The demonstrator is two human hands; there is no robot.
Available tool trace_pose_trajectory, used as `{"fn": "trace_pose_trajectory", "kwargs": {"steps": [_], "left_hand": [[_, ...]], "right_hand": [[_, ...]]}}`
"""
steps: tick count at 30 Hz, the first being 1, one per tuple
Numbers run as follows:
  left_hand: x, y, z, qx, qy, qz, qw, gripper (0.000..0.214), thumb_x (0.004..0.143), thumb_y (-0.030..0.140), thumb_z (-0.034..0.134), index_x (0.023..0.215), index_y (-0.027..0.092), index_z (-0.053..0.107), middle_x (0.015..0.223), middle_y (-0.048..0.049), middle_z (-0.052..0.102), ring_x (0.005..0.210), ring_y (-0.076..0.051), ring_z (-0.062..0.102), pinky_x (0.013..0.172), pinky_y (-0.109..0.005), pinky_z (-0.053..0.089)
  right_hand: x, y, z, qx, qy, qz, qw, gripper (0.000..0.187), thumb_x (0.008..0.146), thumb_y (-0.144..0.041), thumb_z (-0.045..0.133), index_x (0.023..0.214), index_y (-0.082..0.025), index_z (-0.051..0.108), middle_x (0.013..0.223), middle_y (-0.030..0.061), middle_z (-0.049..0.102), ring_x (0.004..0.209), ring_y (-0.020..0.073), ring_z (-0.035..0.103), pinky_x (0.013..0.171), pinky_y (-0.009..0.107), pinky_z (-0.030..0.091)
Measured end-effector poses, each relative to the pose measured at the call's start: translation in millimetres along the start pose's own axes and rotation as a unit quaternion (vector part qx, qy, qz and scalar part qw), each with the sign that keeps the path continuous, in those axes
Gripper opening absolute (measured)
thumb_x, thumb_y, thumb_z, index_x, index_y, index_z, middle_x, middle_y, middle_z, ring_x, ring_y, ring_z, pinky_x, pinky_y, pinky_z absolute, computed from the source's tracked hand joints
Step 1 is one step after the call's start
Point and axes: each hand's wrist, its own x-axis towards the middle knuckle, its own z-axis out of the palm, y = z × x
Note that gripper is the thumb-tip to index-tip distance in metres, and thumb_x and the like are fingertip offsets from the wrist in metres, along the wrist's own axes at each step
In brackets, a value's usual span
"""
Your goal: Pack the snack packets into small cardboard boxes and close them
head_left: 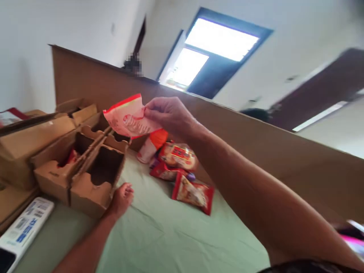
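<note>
My right hand (165,112) pinches the right edge of a pink-and-white snack packet (127,119) with red trim, held up above the cloth. My left hand (123,197) is low beside an open cardboard box (88,193), its fingers curled in with nothing visible in them; whether it touches the box wall I cannot tell. Past my right forearm lies a pile of snacks: a red packet (193,191), a packet with a round cracker picture (179,155), and an orange-capped container (150,146). The picture is somewhat blurred.
More cardboard boxes (54,174) stand at the left, one with a red packet inside. A white printed device or package (31,223) lies at the lower left. Green cloth (153,235) covers the surface, and a brown cardboard panel (247,144) rises behind it.
</note>
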Motion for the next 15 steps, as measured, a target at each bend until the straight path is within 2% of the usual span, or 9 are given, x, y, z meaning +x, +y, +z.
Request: {"fn": "trace_pose_trajectory", "kwargs": {"steps": [3, 5, 8, 12, 15], "left_hand": [[3, 4, 1.3, 0.013, -0.003, 0.019, 1.000, 0.028, 0.087, 0.015, 0.062, 0.115, 0.015, 0.062, 0.100, -0.0038, 0.066, 0.077, -0.014, 0.062, 0.067, -0.025, 0.051], [-1, 7, 1.9, 0.016, 0.003, 0.031, 0.999, 0.032, 0.081, 0.013, 0.060, 0.113, 0.016, 0.063, 0.096, -0.0033, 0.066, 0.073, -0.013, 0.061, 0.063, -0.022, 0.047], [-7, 10, 2.6, 0.018, 0.013, 0.040, 0.999, 0.034, 0.077, 0.016, 0.059, 0.111, 0.016, 0.064, 0.094, -0.0035, 0.066, 0.071, -0.013, 0.060, 0.062, -0.022, 0.046], [-9, 12, 3.2, 0.023, 0.013, 0.037, 0.999, 0.036, 0.077, 0.018, 0.058, 0.112, 0.015, 0.064, 0.095, -0.0045, 0.066, 0.075, -0.014, 0.061, 0.067, -0.024, 0.048], [-11, 10, 4.4, 0.021, 0.017, 0.026, 0.999, 0.035, 0.076, 0.016, 0.059, 0.111, 0.017, 0.066, 0.097, -0.0043, 0.067, 0.077, -0.014, 0.060, 0.067, -0.023, 0.047]], "right_hand": [[-62, 49, -26, -0.012, -0.062, 0.113, 0.992, 0.020, 0.079, -0.035, 0.059, 0.071, -0.018, 0.064, 0.061, -0.0046, 0.049, 0.054, 0.0078, 0.039, 0.051, 0.022, 0.029], [-103, 82, -28, -0.023, -0.110, 0.179, 0.977, 0.024, 0.078, -0.039, 0.060, 0.063, -0.020, 0.062, 0.057, -0.0039, 0.050, 0.052, 0.0098, 0.042, 0.049, 0.023, 0.032], [-145, 127, -24, -0.023, -0.126, 0.211, 0.969, 0.027, 0.073, -0.039, 0.065, 0.053, -0.024, 0.056, 0.052, -0.0025, 0.052, 0.050, 0.0138, 0.048, 0.048, 0.027, 0.039], [-160, 167, -25, -0.041, -0.063, 0.245, 0.967, 0.023, 0.074, -0.035, 0.063, 0.052, -0.027, 0.058, 0.051, 0.0003, 0.057, 0.051, 0.0178, 0.053, 0.050, 0.031, 0.044], [-148, 170, -22, -0.045, -0.019, 0.248, 0.967, 0.018, 0.075, -0.034, 0.059, 0.060, -0.025, 0.064, 0.059, 0.0027, 0.064, 0.056, 0.0191, 0.058, 0.056, 0.033, 0.046]]}}
